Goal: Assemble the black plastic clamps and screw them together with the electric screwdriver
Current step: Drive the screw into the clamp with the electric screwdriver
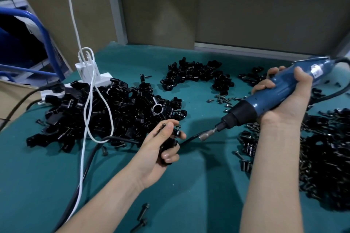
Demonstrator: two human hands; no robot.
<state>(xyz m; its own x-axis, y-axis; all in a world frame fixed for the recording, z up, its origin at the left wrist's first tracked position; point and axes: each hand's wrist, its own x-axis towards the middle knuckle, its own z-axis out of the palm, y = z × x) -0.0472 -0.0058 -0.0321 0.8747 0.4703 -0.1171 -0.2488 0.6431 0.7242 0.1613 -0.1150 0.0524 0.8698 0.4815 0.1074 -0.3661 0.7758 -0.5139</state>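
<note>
Loose black screws (143, 212) litter the lower surface (189, 185); mid-frame my left hand (155, 154) grips a black plastic clamp (168, 143), my right hand (284, 105) the blue electric screwdriver (265, 98), whose slanted bit (207, 134) might skid off.

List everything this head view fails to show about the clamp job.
All in the head view:
- Clamp: the fingers of the left hand cover most of it, so how far its screw is seated is hidden.
- Bit of the electric screwdriver: blurred, tip shape unreadable.
- Power strip: partly buried under the pile of clamp parts.
- Heap of small black parts: cut off by the right edge, pieces too small to sort.
</note>
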